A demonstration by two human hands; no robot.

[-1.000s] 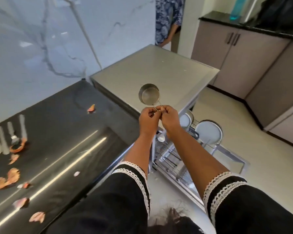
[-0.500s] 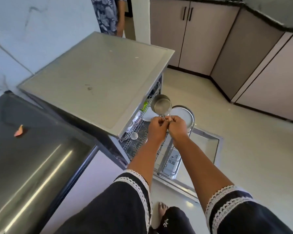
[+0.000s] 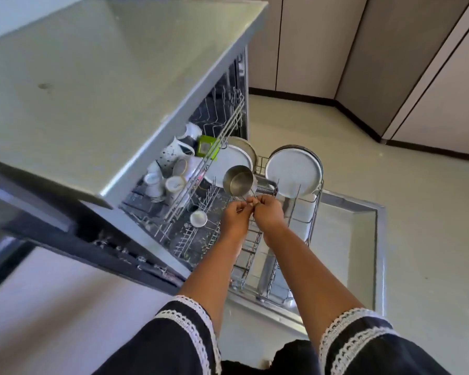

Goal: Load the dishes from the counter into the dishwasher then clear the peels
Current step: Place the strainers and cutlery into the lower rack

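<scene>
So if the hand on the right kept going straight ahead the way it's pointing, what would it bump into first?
Probably the steel cup that both hands hold by its wire handle, just ahead of the right hand. Past it stands a white plate in the lower rack, though depth is hard to judge.

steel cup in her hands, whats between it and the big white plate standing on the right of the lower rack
In the head view, only the grey rack wires cross the gap between the steel cup and the white plate; no other dish stands there.
</scene>
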